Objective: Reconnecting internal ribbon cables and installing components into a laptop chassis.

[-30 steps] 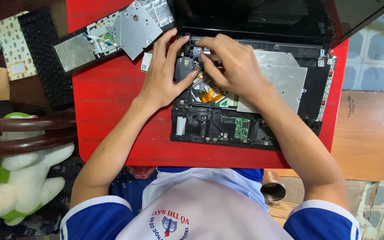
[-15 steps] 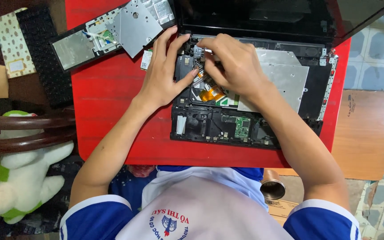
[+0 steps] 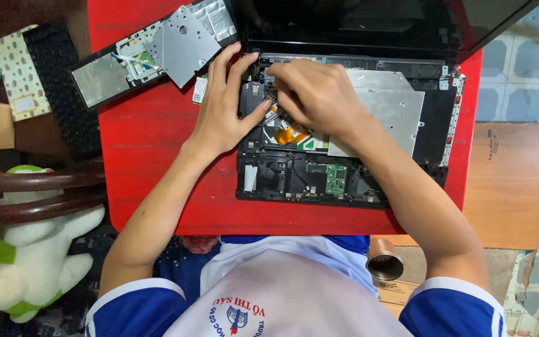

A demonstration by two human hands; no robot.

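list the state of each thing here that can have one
laptop base: opened up, boards exposed
screen lid: open, dark
removed top panel: detached, lying underside up on the red table
loose keyboard: out of the laptop, off to the side
left hand: resting on the base's edge
right hand: fingers pinched inside the base

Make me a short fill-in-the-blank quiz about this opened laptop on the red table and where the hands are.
1. The opened black laptop base lies on a ____ table.
2. The left hand and the right hand both rest on the laptop base's upper ____ part.
3. The small green circuit board sits on the side of the right hand ____ to the person.
4. The white and green plush toy lies to the table's ____.

Missing words: red; left; nearer; left
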